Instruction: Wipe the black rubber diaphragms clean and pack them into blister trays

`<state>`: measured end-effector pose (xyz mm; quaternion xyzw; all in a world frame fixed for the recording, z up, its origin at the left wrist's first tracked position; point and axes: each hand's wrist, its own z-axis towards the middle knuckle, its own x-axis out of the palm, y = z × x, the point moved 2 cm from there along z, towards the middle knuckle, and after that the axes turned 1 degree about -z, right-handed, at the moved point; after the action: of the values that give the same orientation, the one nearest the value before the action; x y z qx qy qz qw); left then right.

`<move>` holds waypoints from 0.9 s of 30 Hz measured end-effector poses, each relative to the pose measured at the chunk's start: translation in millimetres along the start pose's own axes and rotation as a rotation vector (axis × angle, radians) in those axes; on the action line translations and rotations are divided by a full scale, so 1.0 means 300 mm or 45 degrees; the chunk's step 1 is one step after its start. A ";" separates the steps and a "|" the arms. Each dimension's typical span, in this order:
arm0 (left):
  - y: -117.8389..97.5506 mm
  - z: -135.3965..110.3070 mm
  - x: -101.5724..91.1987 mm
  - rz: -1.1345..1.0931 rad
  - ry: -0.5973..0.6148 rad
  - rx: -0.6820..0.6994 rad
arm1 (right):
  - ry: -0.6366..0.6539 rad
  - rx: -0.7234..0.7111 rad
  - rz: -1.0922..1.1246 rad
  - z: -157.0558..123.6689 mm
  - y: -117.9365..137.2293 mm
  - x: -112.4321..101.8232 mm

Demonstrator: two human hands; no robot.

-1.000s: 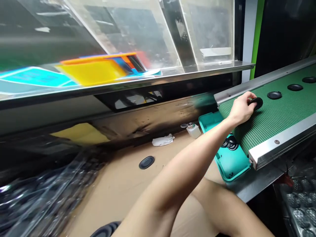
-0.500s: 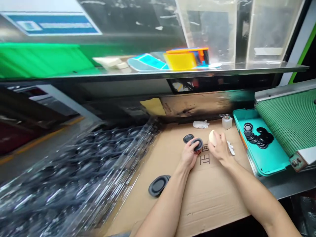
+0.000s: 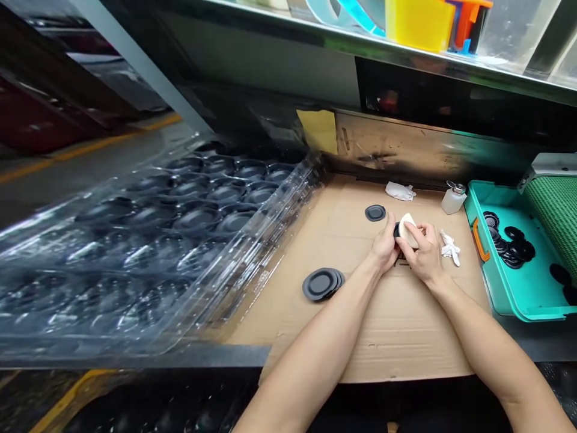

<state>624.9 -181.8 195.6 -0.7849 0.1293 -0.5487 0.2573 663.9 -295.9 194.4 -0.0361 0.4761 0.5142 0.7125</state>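
My left hand (image 3: 384, 245) is closed around a round black disc (image 3: 396, 230), mostly hidden behind the other hand and the pad. In my right hand (image 3: 422, 249) is a cream-white round pad (image 3: 408, 227), pinched by the fingers and pressed against the disc's face. Behind my left hand one more black disc (image 3: 375, 212) lies flat on the cardboard (image 3: 383, 325). A small fanned stack of black discs (image 3: 321, 284) rests nearer to me, left of my left forearm.
A clear tray (image 3: 198, 219) with black discs in its pockets spans the left. At right stand a teal bin (image 3: 500, 291) holding several discs and a green conveyor belt (image 3: 554, 210). A small bottle (image 3: 453, 199) and crumpled white pieces (image 3: 401, 191) lie behind. A shelf (image 3: 315, 36) hangs above.
My right hand has brought the cream pad onto the black disc; they were apart before. The view has swung down and to the left, bringing more of the tray into sight.
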 end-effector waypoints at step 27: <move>0.039 0.028 -0.032 -0.029 0.041 -0.187 | 0.156 0.072 -0.221 -0.008 0.055 0.010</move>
<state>630.1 -184.9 179.4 -0.7941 0.1645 -0.5532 0.1905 649.8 -287.4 198.0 -0.0887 0.5283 0.4336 0.7246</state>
